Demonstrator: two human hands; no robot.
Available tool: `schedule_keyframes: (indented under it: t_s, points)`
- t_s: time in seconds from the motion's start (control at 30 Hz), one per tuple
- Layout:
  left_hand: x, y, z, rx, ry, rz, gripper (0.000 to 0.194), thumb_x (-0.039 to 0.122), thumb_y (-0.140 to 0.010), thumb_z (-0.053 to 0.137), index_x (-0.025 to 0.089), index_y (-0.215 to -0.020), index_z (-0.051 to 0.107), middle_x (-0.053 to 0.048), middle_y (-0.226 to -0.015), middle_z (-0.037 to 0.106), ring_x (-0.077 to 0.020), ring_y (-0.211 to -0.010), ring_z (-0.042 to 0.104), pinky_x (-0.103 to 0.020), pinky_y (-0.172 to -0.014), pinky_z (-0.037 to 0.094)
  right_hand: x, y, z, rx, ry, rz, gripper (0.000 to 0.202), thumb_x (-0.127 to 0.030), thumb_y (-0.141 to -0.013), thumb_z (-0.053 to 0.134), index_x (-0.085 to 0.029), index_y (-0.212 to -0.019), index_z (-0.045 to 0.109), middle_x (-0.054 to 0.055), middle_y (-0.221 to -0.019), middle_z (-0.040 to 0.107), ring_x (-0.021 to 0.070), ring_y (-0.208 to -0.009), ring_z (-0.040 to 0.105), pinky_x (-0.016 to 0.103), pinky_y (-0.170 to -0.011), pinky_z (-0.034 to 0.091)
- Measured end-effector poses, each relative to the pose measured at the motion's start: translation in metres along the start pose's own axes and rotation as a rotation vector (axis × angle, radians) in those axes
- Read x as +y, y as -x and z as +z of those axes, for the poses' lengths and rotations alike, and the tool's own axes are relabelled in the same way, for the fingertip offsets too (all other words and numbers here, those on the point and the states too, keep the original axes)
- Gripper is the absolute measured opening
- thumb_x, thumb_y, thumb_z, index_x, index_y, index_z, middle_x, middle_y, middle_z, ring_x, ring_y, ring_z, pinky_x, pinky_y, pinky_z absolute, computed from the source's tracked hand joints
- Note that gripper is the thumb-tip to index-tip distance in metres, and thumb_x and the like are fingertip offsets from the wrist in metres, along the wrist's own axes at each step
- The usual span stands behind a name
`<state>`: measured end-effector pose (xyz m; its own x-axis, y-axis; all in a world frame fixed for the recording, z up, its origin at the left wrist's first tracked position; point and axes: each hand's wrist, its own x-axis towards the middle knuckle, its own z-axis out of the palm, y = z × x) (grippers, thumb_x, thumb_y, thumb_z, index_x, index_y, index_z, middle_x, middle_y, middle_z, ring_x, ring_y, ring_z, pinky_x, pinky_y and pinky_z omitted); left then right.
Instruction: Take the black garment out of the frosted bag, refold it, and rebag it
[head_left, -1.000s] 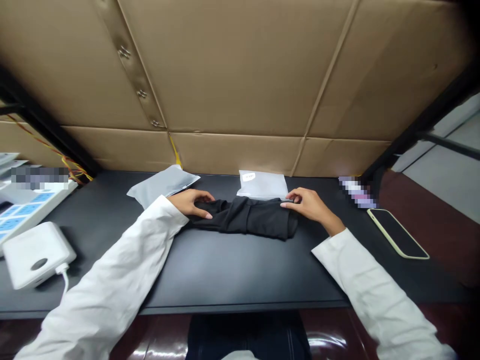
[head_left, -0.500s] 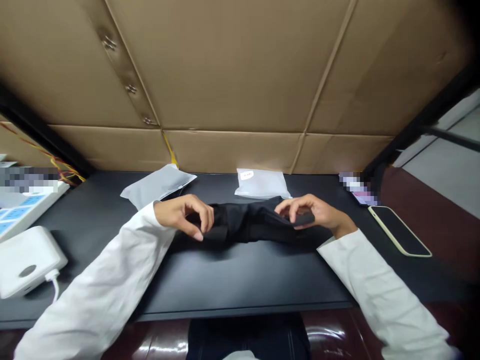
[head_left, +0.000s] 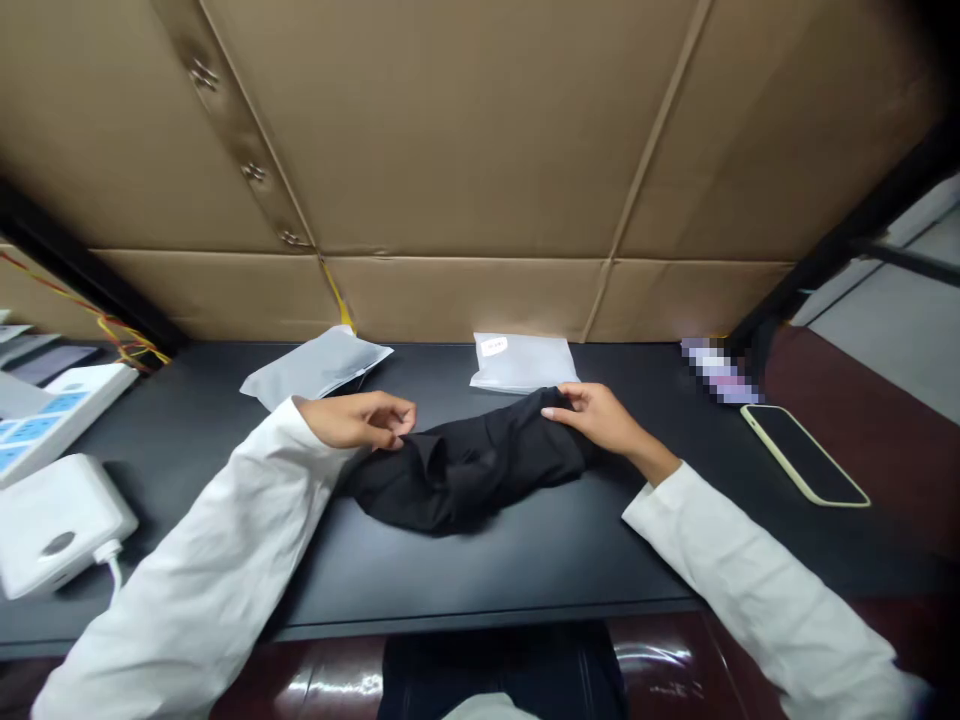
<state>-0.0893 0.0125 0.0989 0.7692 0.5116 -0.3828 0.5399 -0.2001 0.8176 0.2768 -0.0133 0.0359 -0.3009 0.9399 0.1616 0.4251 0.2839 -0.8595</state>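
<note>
Lying bunched across the middle of the black counter [head_left: 465, 560]: a black garment [head_left: 465, 465], crumpled, long axis left to right. Left hand [head_left: 360, 420] at the garment's left end, fingers curled in, fingertips pinching a fold of the cloth. Right hand [head_left: 596, 418] at the garment's right end, upper edge; fingers bent over the cloth and gripping it, thumb side toward the back wall. Both forearms in white sleeves.

Behind the garment, against the cardboard wall [head_left: 480, 150]: a frosted plastic bag with a small white label [head_left: 523, 362], just beyond the right hand, its near edge touching or nearly touching the cloth (cannot tell which). A grey plastic bag [head_left: 315, 365] lies further left, just behind the left hand. Phone [head_left: 804, 453] face up on the right, well apart from the garment. White box with cable [head_left: 56, 520] at the left edge of the counter
</note>
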Motion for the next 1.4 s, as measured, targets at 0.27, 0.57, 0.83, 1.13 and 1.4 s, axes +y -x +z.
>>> schedule_keyframes:
  t_s: [0.27,0.57,0.83,1.13,1.4]
  points:
    - [-0.025,-0.007,-0.004,0.152,-0.321,-0.253,0.034,0.052,-0.077,0.054,0.018,-0.074,0.051,-0.003,-0.072,0.055,-0.0176,-0.068,0.049,-0.027,-0.062,0.041,0.020,-0.005,0.011,0.221,0.373,-0.062,0.030,-0.041,-0.084,0.067,-0.018,-0.102,0.070,0.009,-0.107,0.070,0.0250,-0.095,0.066,0.038,-0.087,0.051]
    - [-0.015,-0.007,0.000,0.057,-0.434,-0.034,0.043,0.059,-0.080,0.058,0.017,-0.079,0.052,0.000,-0.074,0.053,-0.0143,-0.071,0.047,-0.024,-0.066,0.039,0.016,-0.004,0.001,0.011,0.461,-0.145,0.047,-0.042,-0.086,0.065,-0.024,-0.128,0.059,0.010,-0.124,0.064,0.0268,-0.112,0.061,0.042,-0.099,0.046]
    - [-0.013,-0.012,0.004,0.191,-0.470,-0.013,0.039,0.056,-0.086,0.048,0.018,-0.076,0.049,0.002,-0.068,0.050,-0.0123,-0.064,0.042,-0.022,-0.062,0.037,0.013,-0.002,-0.005,0.025,0.445,-0.082,0.026,-0.039,-0.078,0.072,-0.020,-0.093,0.063,0.005,-0.094,0.063,0.0208,-0.085,0.058,0.032,-0.077,0.045]
    - [-0.016,-0.017,0.009,0.578,-0.494,-0.256,0.046,0.063,-0.075,0.054,0.020,-0.093,0.056,-0.005,-0.079,0.064,-0.0214,-0.071,0.060,-0.030,-0.065,0.043,0.009,-0.004,-0.008,0.137,0.346,0.080,0.020,-0.035,-0.073,0.069,-0.021,-0.075,0.054,-0.001,-0.075,0.062,0.0178,-0.072,0.054,0.028,-0.069,0.038]
    - [-0.018,-0.012,0.003,0.472,-0.376,-0.421,0.051,0.053,-0.049,0.077,0.020,-0.082,0.057,-0.001,-0.077,0.062,-0.0228,-0.078,0.059,-0.029,-0.068,0.043,0.002,0.004,-0.027,-0.140,0.079,0.327,0.039,-0.038,-0.059,0.081,-0.020,-0.090,0.066,0.000,-0.084,0.064,0.0181,-0.079,0.058,0.026,-0.066,0.042]
